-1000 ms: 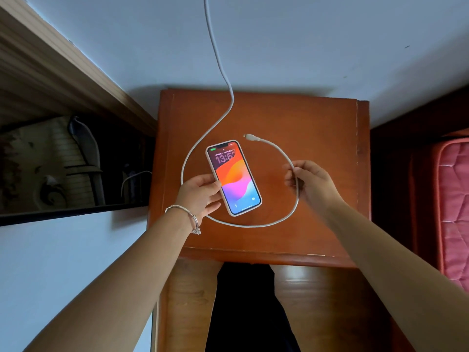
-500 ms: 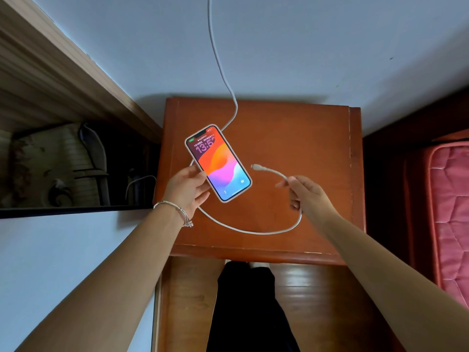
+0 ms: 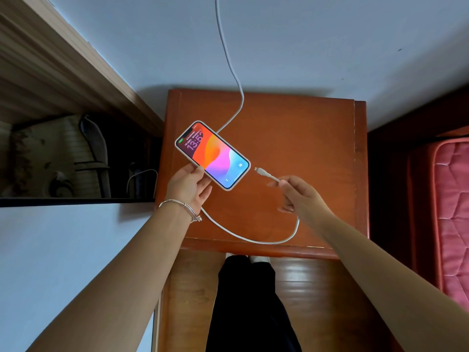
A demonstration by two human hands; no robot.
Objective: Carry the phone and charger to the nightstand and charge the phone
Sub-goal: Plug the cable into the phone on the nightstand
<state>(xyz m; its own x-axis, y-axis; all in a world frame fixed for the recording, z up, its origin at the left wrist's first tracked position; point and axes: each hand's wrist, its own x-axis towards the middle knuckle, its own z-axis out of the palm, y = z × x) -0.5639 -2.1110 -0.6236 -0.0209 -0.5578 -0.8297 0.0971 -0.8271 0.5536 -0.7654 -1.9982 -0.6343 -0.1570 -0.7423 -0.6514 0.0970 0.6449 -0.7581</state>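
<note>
My left hand point(image 3: 189, 188) holds the phone point(image 3: 212, 154) by its lower left edge, lifted above the orange-brown nightstand point(image 3: 304, 138), screen lit and facing up. My right hand point(image 3: 297, 194) pinches the white charger cable point(image 3: 253, 241) just behind its plug point(image 3: 258, 170). The plug tip points at the phone's bottom end, a small gap away. The cable loops along the nightstand's front, passes under my left wrist and the phone, then runs up the wall out of view.
The nightstand stands against a pale wall. A wooden shelf unit point(image 3: 76, 80) with a dark recess holding objects is on the left. A red quilted mattress point(image 3: 451, 212) lies at the right. My dark trousers and the wooden floor point(image 3: 193, 288) show below.
My left hand lifted the phone off the nightstand and turned it so its bottom end faces right. My right hand picked up the cable end and brought the plug close to the phone.
</note>
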